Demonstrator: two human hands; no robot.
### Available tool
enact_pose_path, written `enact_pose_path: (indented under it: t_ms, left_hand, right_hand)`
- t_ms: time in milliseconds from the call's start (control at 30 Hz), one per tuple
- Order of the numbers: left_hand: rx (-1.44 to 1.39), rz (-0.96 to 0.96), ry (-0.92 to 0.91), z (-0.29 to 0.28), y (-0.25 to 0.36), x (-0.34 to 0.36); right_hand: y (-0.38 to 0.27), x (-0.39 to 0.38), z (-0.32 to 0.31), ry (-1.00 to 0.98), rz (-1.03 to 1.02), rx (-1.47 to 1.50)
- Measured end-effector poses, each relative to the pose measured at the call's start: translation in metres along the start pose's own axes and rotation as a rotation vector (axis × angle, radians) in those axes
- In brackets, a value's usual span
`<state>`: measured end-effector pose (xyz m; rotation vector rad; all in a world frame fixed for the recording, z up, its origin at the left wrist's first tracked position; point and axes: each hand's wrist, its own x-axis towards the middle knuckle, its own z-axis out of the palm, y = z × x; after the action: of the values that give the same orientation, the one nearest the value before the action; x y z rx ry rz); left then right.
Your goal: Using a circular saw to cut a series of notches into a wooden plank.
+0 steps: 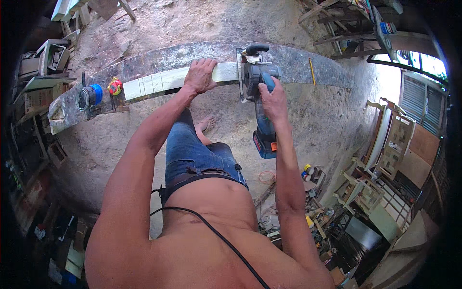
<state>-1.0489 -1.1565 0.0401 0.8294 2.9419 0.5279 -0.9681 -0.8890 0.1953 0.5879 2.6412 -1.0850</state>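
My left hand [201, 74] grips the white board [166, 81], fingers over it near its right part. The board lies along a worn, paint-stained bench [337, 72] and has several cross lines toward its left end. My right hand [272, 102] is closed on the handle of a cordless circular saw [252, 78]. The saw's base sits at the board's right end, its battery [264, 144] hanging toward me. A red and yellow tape measure [115, 86] lies left of the board, beside a blue-banded round tool [89, 98]. A yellow pencil [312, 71] lies right of the saw.
Stacked wood scraps [50, 62] line the left side. Timber racks [356, 36] stand at upper right. Leaning panels [394, 144] and piled clutter [358, 231] fill the right side. My legs and bare foot are on the dusty floor [120, 159] below the bench.
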Motion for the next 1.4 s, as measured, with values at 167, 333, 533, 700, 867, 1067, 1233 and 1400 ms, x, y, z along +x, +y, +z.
enact_pose_path:
  t_ms: [167,333,533,700,867,1067,1233,1400]
  left_hand:
    - [-0.056,-0.022,0.031,0.000,-0.001,0.000]
    - [-0.043,-0.057,-0.023,0.000,-0.001,0.005]
    - [-0.016,-0.022,0.052,0.004,-0.006,0.004]
    - [-0.108,-0.054,-0.005,-0.002,-0.012,0.011]
    - [-0.426,-0.186,-0.545,-0.026,-0.029,0.088]
    - [-0.613,-0.303,-0.713,0.010,-0.120,0.094]
    - [-0.702,-0.265,-0.781,-0.017,-0.072,0.113]
    - [-0.329,-0.247,-0.608,-0.033,-0.046,0.076]
  right_hand:
    - [-0.013,0.020,-0.005,0.021,-0.088,-0.019]
    - [-0.020,0.036,-0.009,-0.013,-0.045,-0.037]
    - [-0.036,0.052,-0.016,-0.005,-0.049,-0.028]
    - [-0.065,0.043,-0.058,0.074,-0.097,0.212]
    - [-0.057,-0.030,-0.123,0.262,-0.006,0.113]
    - [-0.023,-0.098,-0.122,0.138,0.232,0.177]
    - [0.052,-0.123,-0.092,0.230,0.313,0.180]
    - [0.022,-0.110,-0.078,0.136,0.256,0.192]
